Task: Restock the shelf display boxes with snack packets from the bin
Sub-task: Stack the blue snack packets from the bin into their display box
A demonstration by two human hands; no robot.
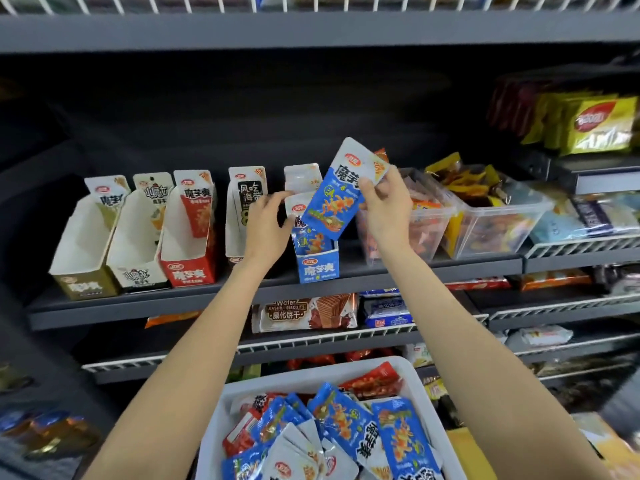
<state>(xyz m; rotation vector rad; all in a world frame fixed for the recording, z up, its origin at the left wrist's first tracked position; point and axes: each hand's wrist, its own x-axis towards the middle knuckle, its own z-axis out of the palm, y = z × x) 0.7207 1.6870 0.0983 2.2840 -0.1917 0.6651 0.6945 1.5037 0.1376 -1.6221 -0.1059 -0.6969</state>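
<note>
My right hand (384, 206) pinches a blue and white snack packet (337, 195), tilted, just above the blue display box (318, 266) on the shelf. My left hand (266, 220) touches the left side of the packets standing in that box, fingers loosely curved. A white bin (221, 420) at the bottom holds several blue and red packets (346, 420). To the left stand a black-and-white display box (235, 237), a red box (188, 268), a white box (138, 271) and a gold box (83, 282), each with one or two packets.
Clear plastic tubs (485, 223) of mixed snacks stand right of the blue box. Yellow bags (595, 126) sit at the upper right. Wafer biscuit packs (304, 313) lie on the wire shelf below. The shelf above (311, 29) overhangs the boxes.
</note>
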